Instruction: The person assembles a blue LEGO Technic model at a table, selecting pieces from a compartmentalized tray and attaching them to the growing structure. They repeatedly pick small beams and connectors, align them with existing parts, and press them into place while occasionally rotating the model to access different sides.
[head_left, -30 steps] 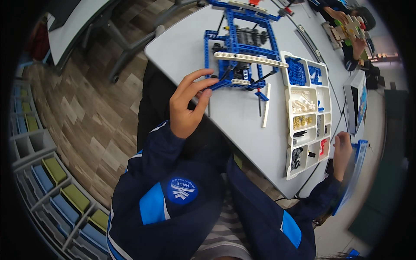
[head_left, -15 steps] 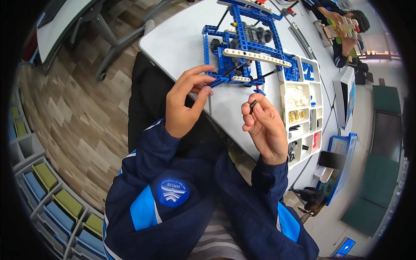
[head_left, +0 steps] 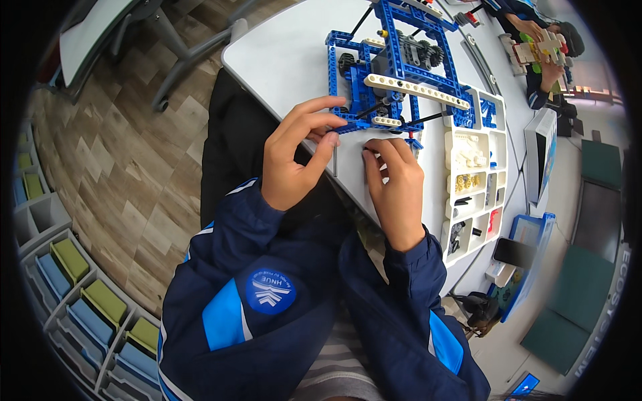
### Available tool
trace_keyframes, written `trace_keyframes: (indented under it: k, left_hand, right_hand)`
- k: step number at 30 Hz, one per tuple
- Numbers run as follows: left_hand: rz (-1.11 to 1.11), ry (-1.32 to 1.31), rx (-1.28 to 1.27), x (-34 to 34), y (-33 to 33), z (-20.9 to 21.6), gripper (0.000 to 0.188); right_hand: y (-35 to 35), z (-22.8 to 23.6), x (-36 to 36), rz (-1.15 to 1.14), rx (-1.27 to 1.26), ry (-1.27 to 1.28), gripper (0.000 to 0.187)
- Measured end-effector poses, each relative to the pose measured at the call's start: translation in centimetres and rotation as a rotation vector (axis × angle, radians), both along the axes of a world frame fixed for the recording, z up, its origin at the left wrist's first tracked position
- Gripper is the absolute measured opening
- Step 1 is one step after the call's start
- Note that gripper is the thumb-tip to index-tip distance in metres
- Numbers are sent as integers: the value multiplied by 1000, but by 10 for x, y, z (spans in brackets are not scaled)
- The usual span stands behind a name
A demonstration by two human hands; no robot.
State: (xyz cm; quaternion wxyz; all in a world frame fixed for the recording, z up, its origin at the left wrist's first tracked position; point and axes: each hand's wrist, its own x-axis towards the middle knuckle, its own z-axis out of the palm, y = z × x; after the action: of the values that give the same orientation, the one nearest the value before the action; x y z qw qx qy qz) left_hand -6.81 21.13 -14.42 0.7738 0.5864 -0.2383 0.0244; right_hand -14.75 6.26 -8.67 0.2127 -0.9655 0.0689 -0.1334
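Note:
A model built of blue beams, with grey gears and a long white beam across it, stands on the table in front of me. My left hand grips its near left corner, with the fingertips on the blue beams and the thumb below them. A thin grey rod hangs down beside that thumb. Close to the model's near edge, my right hand is turned palm down in a pinch. Its fingers mostly hide the small black connector peg between them.
Right of the model lies a white sorting tray with blue, white, yellow, black and red parts in compartments. A white box and a blue bin stand farther right. Another person's hands hold a model at the far right.
My right hand has turned palm down and moved up and slightly left toward the model's near edge, covering the black peg. The left hand keeps its grip; the whole view has shifted slightly.

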Motion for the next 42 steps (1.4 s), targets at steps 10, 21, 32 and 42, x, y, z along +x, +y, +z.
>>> trace_keyframes:
  k: [10, 21, 32, 42]
  left_hand:
    - [40, -26, -3, -3, 1, 2, 19]
    - [2, -49, -6, -3, 6, -1, 18]
    - [2, -111, -7, -4, 7, -4, 18]
    - [-28, -133, 16, -6, 10, -4, 16]
  right_hand:
    - [12, 27, 6, -4, 512, -137, 14]
    - [30, 39, 16, -150, 1026, -75, 17]
    - [30, 36, 14, -134, 1044, 50, 23]
    - [14, 30, 10, -196, 1301, 173, 19]
